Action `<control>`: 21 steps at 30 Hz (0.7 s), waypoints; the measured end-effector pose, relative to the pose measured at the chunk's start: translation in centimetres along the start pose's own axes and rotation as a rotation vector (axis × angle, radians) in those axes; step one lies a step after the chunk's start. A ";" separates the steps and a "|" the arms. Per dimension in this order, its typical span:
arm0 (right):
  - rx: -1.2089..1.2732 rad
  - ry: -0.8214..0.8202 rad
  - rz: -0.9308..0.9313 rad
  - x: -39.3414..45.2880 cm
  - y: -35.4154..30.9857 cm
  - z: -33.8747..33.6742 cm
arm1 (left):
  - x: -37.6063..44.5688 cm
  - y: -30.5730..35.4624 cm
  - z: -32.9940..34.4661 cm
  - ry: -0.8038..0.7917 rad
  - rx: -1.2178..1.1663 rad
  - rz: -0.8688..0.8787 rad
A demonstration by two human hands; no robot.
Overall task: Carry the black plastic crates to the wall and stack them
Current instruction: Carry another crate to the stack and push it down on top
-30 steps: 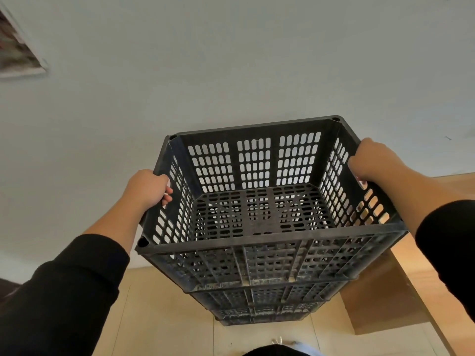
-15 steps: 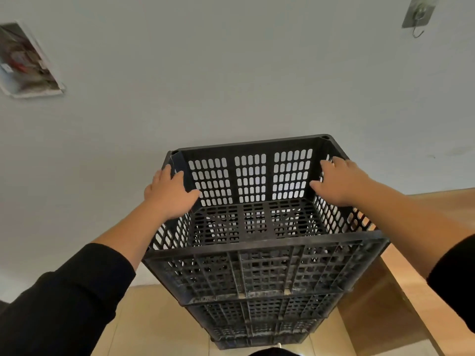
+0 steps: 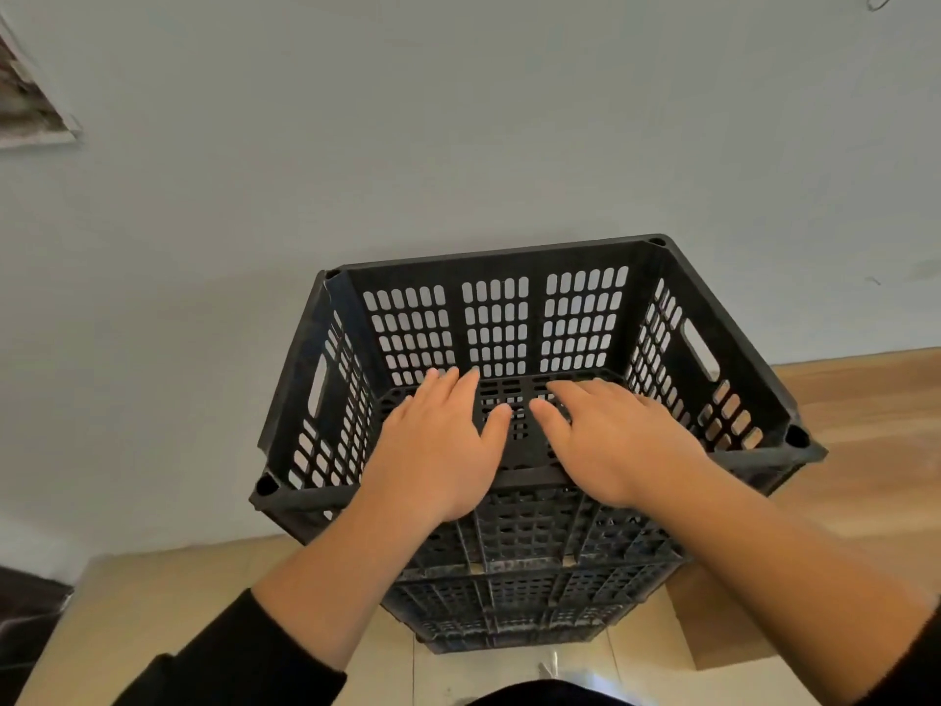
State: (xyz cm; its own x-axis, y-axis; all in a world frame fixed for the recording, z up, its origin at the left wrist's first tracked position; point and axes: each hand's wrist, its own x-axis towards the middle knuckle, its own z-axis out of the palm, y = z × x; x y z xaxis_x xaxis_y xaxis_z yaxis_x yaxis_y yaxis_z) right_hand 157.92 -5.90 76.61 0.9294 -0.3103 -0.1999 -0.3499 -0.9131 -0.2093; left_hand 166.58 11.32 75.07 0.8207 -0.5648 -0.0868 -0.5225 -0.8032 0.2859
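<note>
Our left hand point(image 3: 438, 450) & right hand point(image 3: 618, 445) reach side by side over the near rim into the top black crate point(image 3: 496, 323), fingers straight & released, grasping nothing; whether they touch the crate floor we can't tell. Top crate sits on a stack of crates point(image 3: 514, 598) below the hands, against the wall point(image 3: 458, 119) ahead of them. Cardboard box point(image 3: 723, 624) to the right, under our right forearm.

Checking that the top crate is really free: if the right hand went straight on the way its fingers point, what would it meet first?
Probably the top crate's slotted far wall. The right hand lies open over the near rim, fingers pointing forward and slightly down, so it might brush the crate floor first; depth is unclear.
</note>
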 end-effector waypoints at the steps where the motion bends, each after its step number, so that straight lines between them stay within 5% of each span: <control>1: 0.002 -0.012 -0.001 0.1 0.0 0.0 | 0.1 0.0 0.0 -0.004 0.001 -0.003; 21: -0.018 -0.133 -0.028 2.5 1.1 -0.4 | 0.9 -0.6 -1.3 -0.211 -0.164 -0.063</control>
State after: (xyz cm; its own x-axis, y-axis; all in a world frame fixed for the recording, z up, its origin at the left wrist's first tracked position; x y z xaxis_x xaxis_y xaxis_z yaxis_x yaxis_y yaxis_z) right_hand 159.87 -7.75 76.27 0.9145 -0.2477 -0.3200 -0.3208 -0.9258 -0.2001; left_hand 167.93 11.51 76.03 0.7749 -0.5555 -0.3016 -0.4133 -0.8063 0.4231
